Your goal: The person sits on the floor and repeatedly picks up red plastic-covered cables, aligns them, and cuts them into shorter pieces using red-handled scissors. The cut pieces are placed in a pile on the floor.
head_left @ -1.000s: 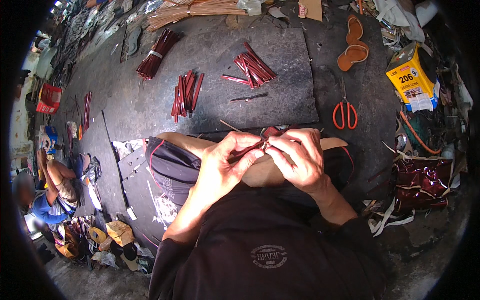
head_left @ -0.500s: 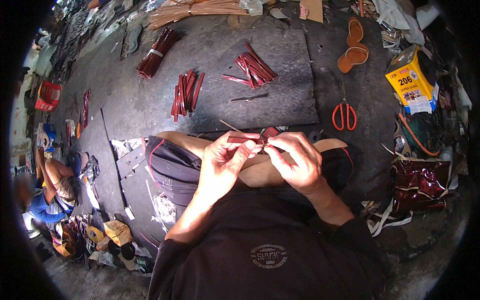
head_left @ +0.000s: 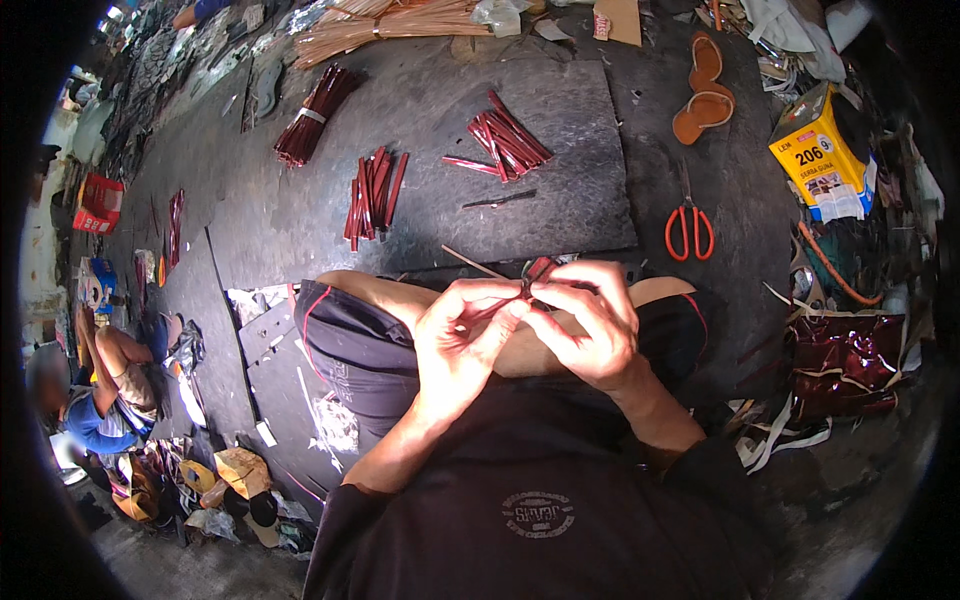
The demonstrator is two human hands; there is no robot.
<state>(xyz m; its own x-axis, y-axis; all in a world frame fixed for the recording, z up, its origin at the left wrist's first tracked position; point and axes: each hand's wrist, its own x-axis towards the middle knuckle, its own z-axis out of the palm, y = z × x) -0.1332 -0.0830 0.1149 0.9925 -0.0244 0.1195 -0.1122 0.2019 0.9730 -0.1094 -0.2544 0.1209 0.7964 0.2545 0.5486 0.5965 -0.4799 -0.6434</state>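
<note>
Both hands together over the lap, fingertips meeting, crossed legs underneath. Left hand [head_left: 450, 335]: thumb and fingers pinched narrow on a small dark red strip [head_left: 527, 284]; most of the strip hidden by the fingers. Right hand [head_left: 592, 325]: thumb and forefinger also pinched narrow, on the strip's end; exact grip too small to tell. So strip sits right between the two sets of fingertips, touching both. Dark red piece [head_left: 541, 267] shows just beyond the fingertips; cannot tell if joined to the strip. Thin pale stick [head_left: 470, 260] just beyond left hand, slanting toward the fingertips. Ahead of the hands, on a dark board [head_left: 580, 215]: slim dark tool [head_left: 500, 199] nearest, loose pile of red strips [head_left: 372, 195] ahead and left of left hand, second red pile [head_left: 508, 145] farther straight ahead. Banded red bundle [head_left: 315, 115] farther out, left of both piles. Scissors [head_left: 690, 232] ahead and right of right hand, orange-red handles toward the person; brown sandals [head_left: 705, 95] beyond them. Yellow box [head_left: 820, 150] well off to right hand's right. Co-worker [head_left: 105, 405] seated well left of left hand
</note>
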